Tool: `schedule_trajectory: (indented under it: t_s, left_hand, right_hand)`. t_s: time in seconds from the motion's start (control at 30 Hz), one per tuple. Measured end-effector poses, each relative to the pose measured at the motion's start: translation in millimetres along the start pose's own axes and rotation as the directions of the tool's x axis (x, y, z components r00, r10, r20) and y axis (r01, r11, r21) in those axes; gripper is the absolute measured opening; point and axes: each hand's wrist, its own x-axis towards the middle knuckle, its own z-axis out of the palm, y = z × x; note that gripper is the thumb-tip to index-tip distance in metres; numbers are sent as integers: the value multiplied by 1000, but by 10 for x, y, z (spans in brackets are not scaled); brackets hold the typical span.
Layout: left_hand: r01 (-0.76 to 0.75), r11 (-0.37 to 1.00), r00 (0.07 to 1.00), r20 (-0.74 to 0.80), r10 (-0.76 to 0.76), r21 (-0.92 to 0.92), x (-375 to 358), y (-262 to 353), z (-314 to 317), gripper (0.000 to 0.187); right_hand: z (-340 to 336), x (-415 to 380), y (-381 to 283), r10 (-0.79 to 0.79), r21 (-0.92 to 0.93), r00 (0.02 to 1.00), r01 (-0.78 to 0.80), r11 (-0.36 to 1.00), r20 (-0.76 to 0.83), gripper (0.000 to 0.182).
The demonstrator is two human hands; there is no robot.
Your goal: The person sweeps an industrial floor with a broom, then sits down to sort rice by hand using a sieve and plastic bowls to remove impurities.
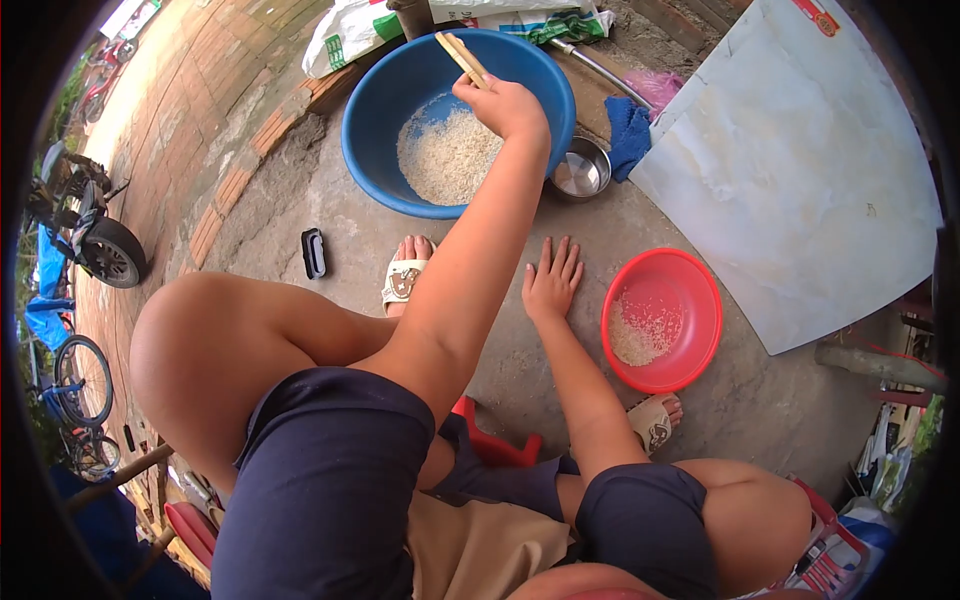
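My left hand point(503, 108) is closed around pale wooden sticks point(462, 60), over the right part of a large blue basin point(361, 165). White rice-like grains point(440, 155) are heaped in the bottom of this basin, partly hidden by my left hand and forearm. My right hand point(551, 288) lies palm down on the concrete floor with its fingers spread, holding nothing. Just right of it stands a red plastic bowl point(697, 310), with a smaller amount of similar grains point(640, 335) on its left side.
A small metal bowl point(581, 170) and a blue cloth point(628, 138) sit right of the basin. Farther right is a large marbled board point(790, 170). A black object point(314, 253) lies near my sandalled foot point(407, 275). Motorbike and bicycle wheels show at far left.
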Motion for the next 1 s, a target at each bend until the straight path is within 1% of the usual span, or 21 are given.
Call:
schedule_trajectory:
  t_s: [0.07,0.1,0.13,0.2,0.27,0.33,0.37,0.4,0.47,0.53,0.57,0.6,0.63,0.7,0.73,0.77,0.83,0.87,0.93,0.97,1.0]
  left_hand:
    - [79,976,989,-104,-102,-201,101,78,-155,20]
    - [107,969,984,-113,-134,-222,171,113,-225,20]
    - [134,962,979,-117,-166,-237,252,139,-291,21]
    - [191,887,974,-30,-224,-420,392,321,-375,22]
    - [196,817,980,123,-153,-542,516,530,-387,25]
    - [82,838,975,218,45,-540,400,803,-339,28]
    - [24,872,936,317,151,-488,312,875,-312,30]
    - [-77,884,868,406,286,-461,165,889,-237,29]
    - [-342,880,647,598,474,-329,-327,942,-112,23]
    - [-657,723,373,741,558,-214,-1009,909,-155,20]
    - [-811,527,180,747,640,-256,-1265,669,-126,19]
    - [-845,421,-9,794,608,-331,-1595,575,-223,21]
    - [-778,423,-145,789,598,-464,-1899,407,-363,25]
    - [-719,322,-444,764,468,-616,-2293,-43,-765,35]
    - [-681,280,-576,732,365,-676,-2409,-278,-970,36]
    - [-639,285,-669,699,255,-715,-2468,-551,-1167,34]
    - [-642,399,-666,734,131,-654,-2476,-905,-1373,30]
    - [-653,396,-652,745,139,-646,-2480,-954,-1347,30]
    - [-764,418,-625,727,-285,-492,-2390,-980,-1312,28]
    - [-757,486,-621,712,-328,-436,-2329,-966,-1259,23]
    - [-782,477,-581,744,-329,-400,-2271,-942,-1216,23]
  right_hand:
    - [-9,6,-1,-7,29,1000,7,1000,1,61]
    - [-17,15,7,11,33,1000,-11,999,1,61]
    - [-27,16,13,-2,33,1000,3,999,-3,61]
    - [-47,-2,16,27,52,1000,-27,998,-8,61]
    - [-70,4,14,8,56,1000,-8,998,5,62]
    - [-84,15,14,46,74,999,-46,996,7,61]
    - [-86,-2,26,35,70,999,-37,997,19,61]
    - [-77,-19,34,84,78,996,-84,993,14,61]
    - [-65,-25,46,37,105,999,-36,994,-11,60]
    - [-85,-32,52,76,111,997,-74,991,-16,60]
    - [-94,-28,51,68,75,997,-70,995,24,60]
    - [-96,-35,55,55,38,996,-57,998,67,59]
    - [-106,-49,64,73,34,995,-75,997,65,59]
    - [-153,-64,91,35,122,998,-28,992,-60,58]
    - [-179,-62,91,14,162,992,6,987,-123,58]
    - [-219,-56,69,35,170,993,-15,985,-111,57]
    - [-132,-109,73,30,184,992,-7,983,-120,56]
    - [-108,-125,82,26,206,991,1,979,-133,56]
    - [-92,-136,97,-17,198,993,40,979,-119,55]
    - [-100,-139,102,-13,188,994,33,982,-104,55]
    - [-111,-134,98,-20,178,996,35,983,-90,55]
